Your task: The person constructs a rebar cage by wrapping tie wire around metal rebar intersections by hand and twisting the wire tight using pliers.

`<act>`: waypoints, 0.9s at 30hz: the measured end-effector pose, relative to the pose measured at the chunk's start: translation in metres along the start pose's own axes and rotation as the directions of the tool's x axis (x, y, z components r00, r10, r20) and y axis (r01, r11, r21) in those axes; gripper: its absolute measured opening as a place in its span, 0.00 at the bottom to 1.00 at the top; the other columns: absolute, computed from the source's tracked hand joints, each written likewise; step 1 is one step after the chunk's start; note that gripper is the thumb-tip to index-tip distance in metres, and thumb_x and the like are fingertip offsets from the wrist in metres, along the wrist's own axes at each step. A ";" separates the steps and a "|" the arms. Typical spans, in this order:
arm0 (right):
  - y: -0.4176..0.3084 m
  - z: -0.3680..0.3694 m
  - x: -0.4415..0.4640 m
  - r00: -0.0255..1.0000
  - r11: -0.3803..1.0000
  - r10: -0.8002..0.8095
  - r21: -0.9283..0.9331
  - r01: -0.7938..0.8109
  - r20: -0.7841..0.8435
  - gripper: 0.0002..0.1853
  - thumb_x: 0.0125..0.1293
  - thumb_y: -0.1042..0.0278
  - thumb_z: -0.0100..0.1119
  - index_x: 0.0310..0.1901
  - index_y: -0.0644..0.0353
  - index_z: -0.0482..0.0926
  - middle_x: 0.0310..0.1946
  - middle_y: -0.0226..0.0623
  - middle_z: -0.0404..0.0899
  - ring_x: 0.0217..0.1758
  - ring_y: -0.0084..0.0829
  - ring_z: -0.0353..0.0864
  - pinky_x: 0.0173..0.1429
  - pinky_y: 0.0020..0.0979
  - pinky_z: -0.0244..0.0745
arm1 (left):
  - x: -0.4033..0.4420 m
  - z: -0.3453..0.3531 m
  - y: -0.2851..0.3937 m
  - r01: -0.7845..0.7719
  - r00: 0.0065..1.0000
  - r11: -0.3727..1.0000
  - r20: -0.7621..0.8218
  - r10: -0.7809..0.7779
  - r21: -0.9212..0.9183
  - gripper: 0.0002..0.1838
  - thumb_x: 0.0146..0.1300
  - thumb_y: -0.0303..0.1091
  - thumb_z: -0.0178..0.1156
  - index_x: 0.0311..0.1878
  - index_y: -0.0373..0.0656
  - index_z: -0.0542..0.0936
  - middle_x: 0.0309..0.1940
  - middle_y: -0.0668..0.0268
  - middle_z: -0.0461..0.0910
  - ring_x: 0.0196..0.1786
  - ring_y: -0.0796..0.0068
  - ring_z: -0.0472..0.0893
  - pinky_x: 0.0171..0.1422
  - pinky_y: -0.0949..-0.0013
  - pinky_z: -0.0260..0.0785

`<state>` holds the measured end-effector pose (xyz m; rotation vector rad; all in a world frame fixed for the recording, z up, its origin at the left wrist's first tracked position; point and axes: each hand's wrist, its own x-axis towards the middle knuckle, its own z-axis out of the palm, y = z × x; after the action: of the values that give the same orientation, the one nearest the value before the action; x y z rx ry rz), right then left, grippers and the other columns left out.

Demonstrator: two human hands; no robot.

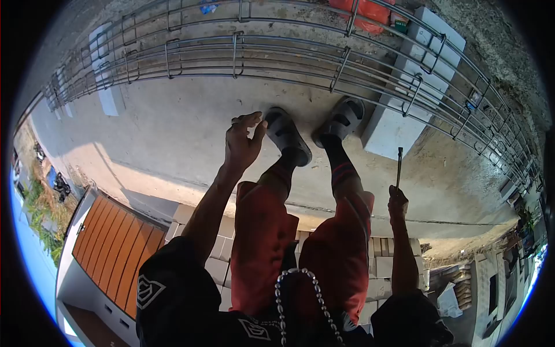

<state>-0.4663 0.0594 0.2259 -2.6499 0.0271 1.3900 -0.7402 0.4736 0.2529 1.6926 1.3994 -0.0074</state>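
Note:
My left hand [244,141] is raised in front of my left shoe, with the thumb apart from the bent fingers and nothing visible between them. On the other side, my right hand [398,202] is closed around the lower end of a slim dark metal rod tool [399,165]. The rod points up and has a small thicker tip; its exact kind is too small to tell. Beyond both hands a long rebar cage [237,55] of straight bars and square stirrups curves across the view. Neither hand touches it.
White blocks [396,127] lie beneath the cage on the right, and another white block [104,75] on the left. My sandals [283,130] stand on the concrete floor [179,127]. An orange-red bag [364,13] lies behind the bars. Stacked pale blocks [381,289] are at the lower right.

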 end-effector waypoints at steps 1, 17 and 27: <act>-0.001 0.012 0.011 0.976 0.970 -0.165 -0.203 0.134 -0.142 0.18 0.61 0.49 0.58 0.38 0.59 0.80 0.19 0.37 0.77 0.24 0.30 0.79 0.30 0.34 0.71 | 0.029 0.010 -0.014 -0.273 0.961 0.952 -0.009 0.277 0.137 0.15 0.58 0.35 0.62 0.48 0.40 0.78 0.37 0.58 0.80 0.41 0.62 0.80 0.45 0.61 0.71; -0.001 0.094 0.183 0.731 0.915 -0.402 -0.266 0.302 -0.551 0.26 0.50 0.63 0.70 0.51 0.58 0.74 0.37 0.37 0.74 0.41 0.36 0.74 0.45 0.35 0.70 | 0.239 0.167 0.038 -0.919 0.334 0.393 0.547 0.767 0.010 0.28 0.51 0.19 0.59 0.57 0.53 0.75 0.51 0.61 0.76 0.45 0.62 0.81 0.47 0.64 0.77; 0.018 0.016 0.257 0.633 0.978 0.017 0.145 0.151 -0.774 0.39 0.52 0.49 0.66 0.63 0.57 0.62 0.51 0.51 0.69 0.53 0.44 0.71 0.56 0.40 0.69 | 0.240 0.162 0.033 -0.977 0.203 0.208 0.468 0.860 0.041 0.23 0.45 0.21 0.65 0.49 0.34 0.76 0.45 0.52 0.78 0.43 0.57 0.82 0.45 0.64 0.77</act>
<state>-0.3339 0.0577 0.0046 -2.8000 0.1490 0.1014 -0.5459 0.5599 0.0533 2.4558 -0.1746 0.1547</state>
